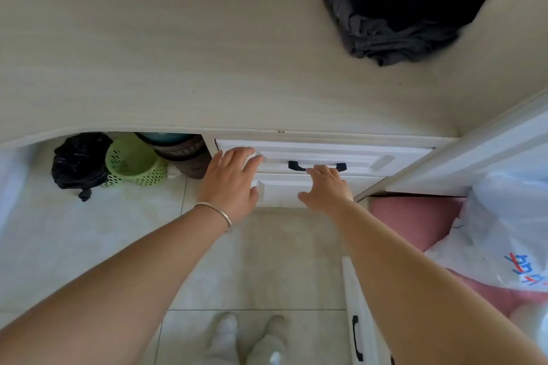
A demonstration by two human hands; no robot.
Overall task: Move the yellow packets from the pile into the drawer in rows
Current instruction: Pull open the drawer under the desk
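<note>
A white drawer (370,157) with a black handle (317,166) sits closed under the pale wooden desk top (178,53). My left hand (231,181) lies flat with straight fingers against the drawer front's left end. My right hand (326,187) reaches the handle from below, its fingertips touching the black bar; whether they curl round it I cannot tell. No yellow packets or pile are in view.
A heap of dark clothing (397,6) lies on the desk at the back right. Under the desk stand a black bag (78,163) and a green basket (133,161). An open cabinet door (358,332), pink cloth (415,216) and a white plastic bag (510,231) are at the right.
</note>
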